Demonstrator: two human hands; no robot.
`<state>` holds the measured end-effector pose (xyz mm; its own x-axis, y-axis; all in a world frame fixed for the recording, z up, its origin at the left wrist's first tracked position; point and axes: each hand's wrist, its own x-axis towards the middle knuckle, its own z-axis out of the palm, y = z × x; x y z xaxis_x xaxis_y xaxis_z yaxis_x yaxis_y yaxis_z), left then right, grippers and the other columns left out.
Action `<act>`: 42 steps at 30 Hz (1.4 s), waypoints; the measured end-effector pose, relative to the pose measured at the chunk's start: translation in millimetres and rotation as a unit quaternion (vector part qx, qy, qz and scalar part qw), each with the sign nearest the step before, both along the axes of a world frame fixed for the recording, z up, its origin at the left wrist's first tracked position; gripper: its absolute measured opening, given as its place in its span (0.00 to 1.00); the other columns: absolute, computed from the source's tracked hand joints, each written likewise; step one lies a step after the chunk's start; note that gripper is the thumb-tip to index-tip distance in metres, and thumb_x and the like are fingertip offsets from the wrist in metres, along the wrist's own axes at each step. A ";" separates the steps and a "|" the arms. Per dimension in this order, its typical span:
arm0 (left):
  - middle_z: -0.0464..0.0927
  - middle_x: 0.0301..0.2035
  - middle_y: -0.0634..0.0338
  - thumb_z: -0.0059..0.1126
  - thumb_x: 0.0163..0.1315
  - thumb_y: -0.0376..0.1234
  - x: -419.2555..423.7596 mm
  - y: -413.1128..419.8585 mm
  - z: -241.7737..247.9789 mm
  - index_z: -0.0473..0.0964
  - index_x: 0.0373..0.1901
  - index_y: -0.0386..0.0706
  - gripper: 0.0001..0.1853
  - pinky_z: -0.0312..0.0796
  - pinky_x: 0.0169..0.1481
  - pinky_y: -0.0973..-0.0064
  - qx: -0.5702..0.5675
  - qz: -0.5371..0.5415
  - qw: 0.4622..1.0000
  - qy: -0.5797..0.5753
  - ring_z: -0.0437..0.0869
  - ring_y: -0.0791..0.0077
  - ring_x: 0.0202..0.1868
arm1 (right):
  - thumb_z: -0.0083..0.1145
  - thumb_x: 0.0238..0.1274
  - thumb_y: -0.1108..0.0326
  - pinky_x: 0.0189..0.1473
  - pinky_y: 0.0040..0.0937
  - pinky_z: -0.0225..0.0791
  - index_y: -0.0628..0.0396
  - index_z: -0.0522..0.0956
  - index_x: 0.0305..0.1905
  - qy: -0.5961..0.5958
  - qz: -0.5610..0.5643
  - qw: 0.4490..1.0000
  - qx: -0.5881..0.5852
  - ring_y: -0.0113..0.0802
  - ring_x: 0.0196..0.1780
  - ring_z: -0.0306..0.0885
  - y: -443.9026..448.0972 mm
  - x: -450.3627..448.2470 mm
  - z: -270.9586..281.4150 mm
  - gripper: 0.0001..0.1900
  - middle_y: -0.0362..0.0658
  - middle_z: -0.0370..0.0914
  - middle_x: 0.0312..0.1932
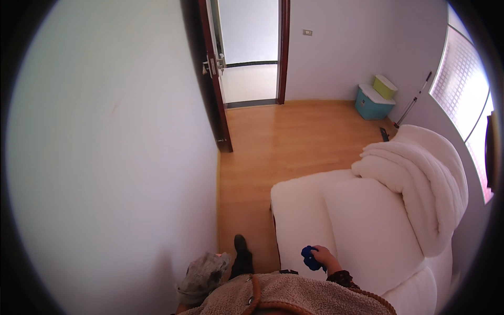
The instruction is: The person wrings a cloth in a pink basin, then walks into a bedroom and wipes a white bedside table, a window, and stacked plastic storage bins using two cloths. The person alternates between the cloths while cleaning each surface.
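My right hand (pixel 323 256) grips a bunched dark blue cloth (pixel 311 258) above the near edge of a bed (pixel 303 212) with a white quilted cover. At the lower left, a crumpled, translucent grey plastic bag (pixel 202 273) is held in my left hand (pixel 219 255). The bag hides most of that hand; only a small bit of skin shows at its upper edge. Between the wall and the bed, my dark shoe (pixel 240 243) is on the wooden floor (pixel 275 138).
A plain wall (pixel 118 157) runs close along my left. Ahead, a dark red door (pixel 216 86) stands open at a doorway. A thick white quilt (pixel 425 181) is heaped on the bed. In the far corner are a teal storage box (pixel 370 104), a smaller green box (pixel 384 87) and a flat mop (pixel 411 102).
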<state>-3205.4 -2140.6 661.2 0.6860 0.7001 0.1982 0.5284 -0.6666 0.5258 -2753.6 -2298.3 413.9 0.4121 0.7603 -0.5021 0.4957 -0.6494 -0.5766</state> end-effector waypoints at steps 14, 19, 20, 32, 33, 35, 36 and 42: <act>0.78 0.30 0.57 0.61 0.61 0.29 138.9 336.3 8.7 0.82 0.46 0.40 0.11 0.74 0.35 0.66 -0.064 -0.118 0.991 -0.015 0.81 0.61 0.33 | 0.54 0.62 0.51 0.62 0.50 0.72 0.58 0.83 0.57 -0.016 0.030 0.977 -0.210 0.59 0.60 0.80 142.6 59.2 -9.9 0.26 0.58 0.83 0.57; 0.78 0.30 0.57 0.61 0.61 0.29 190.5 444.4 2.3 0.82 0.45 0.40 0.11 0.74 0.35 0.67 -0.095 -0.130 0.987 -0.002 0.81 0.62 0.32 | 0.56 0.61 0.52 0.59 0.49 0.74 0.59 0.85 0.54 0.017 -0.008 0.964 -0.264 0.59 0.57 0.82 267.5 79.5 39.3 0.25 0.57 0.85 0.54; 0.78 0.30 0.57 0.61 0.61 0.29 201.5 466.6 0.9 0.82 0.45 0.39 0.11 0.73 0.35 0.67 -0.101 -0.130 0.986 -0.001 0.81 0.62 0.32 | 0.56 0.61 0.52 0.59 0.49 0.74 0.59 0.85 0.54 0.011 0.033 0.970 -0.239 0.59 0.57 0.82 282.5 92.6 19.5 0.25 0.56 0.85 0.54; 0.79 0.30 0.57 0.63 0.61 0.30 395.9 728.2 30.3 0.82 0.45 0.39 0.11 0.73 0.34 0.69 -0.195 -0.045 0.980 -0.013 0.81 0.65 0.30 | 0.53 0.65 0.54 0.57 0.49 0.75 0.54 0.84 0.56 -0.007 -0.065 0.998 -0.021 0.57 0.54 0.83 624.9 276.7 -33.3 0.22 0.58 0.85 0.51; 0.79 0.30 0.57 0.63 0.61 0.30 407.9 744.5 36.4 0.82 0.45 0.39 0.11 0.73 0.33 0.70 -0.210 -0.022 0.977 -0.022 0.81 0.65 0.30 | 0.53 0.64 0.55 0.58 0.49 0.75 0.54 0.83 0.57 -0.015 -0.073 0.997 0.008 0.58 0.54 0.83 655.2 287.1 -6.6 0.22 0.58 0.85 0.52; 0.79 0.30 0.57 0.63 0.61 0.30 442.7 774.0 38.1 0.82 0.44 0.38 0.11 0.73 0.33 0.70 -0.251 -0.006 0.967 -0.044 0.81 0.66 0.30 | 0.53 0.64 0.56 0.60 0.49 0.74 0.52 0.82 0.60 0.000 -0.097 0.995 0.007 0.57 0.56 0.82 686.8 315.0 28.1 0.23 0.58 0.84 0.54; 0.79 0.31 0.57 0.63 0.61 0.30 460.7 787.4 33.6 0.82 0.44 0.38 0.11 0.73 0.33 0.70 -0.275 0.001 0.960 -0.057 0.81 0.66 0.30 | 0.54 0.64 0.56 0.61 0.48 0.74 0.51 0.82 0.61 0.004 -0.114 0.994 0.004 0.57 0.56 0.82 692.8 330.2 34.6 0.23 0.57 0.84 0.55; 0.80 0.31 0.57 0.64 0.61 0.30 573.5 886.1 10.4 0.82 0.44 0.38 0.11 0.73 0.33 0.71 -0.415 0.022 0.900 -0.133 0.80 0.68 0.29 | 0.57 0.63 0.47 0.59 0.49 0.74 0.53 0.85 0.54 0.045 -0.208 0.976 -0.039 0.57 0.57 0.82 693.6 389.0 8.8 0.24 0.58 0.84 0.53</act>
